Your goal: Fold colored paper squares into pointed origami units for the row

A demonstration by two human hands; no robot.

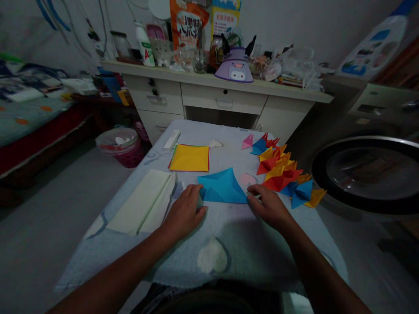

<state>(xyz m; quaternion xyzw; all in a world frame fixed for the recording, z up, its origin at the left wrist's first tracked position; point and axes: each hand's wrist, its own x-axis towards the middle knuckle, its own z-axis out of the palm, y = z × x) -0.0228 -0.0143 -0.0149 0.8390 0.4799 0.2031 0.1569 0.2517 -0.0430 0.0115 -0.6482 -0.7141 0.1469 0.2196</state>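
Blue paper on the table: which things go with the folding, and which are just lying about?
In use: blue paper, left hand, right hand, folded pieces, yellow sheets.
Lying about: cream folded sheet, pink bin, purple toy.

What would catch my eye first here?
The bright blue folded paper lies in the middle of the cloth-covered table, with the left hand at its left corner and the right hand at its right corner. Just right of it lies a heap of folded red, yellow and blue pieces, and behind it a yellow-topped stack of square sheets.
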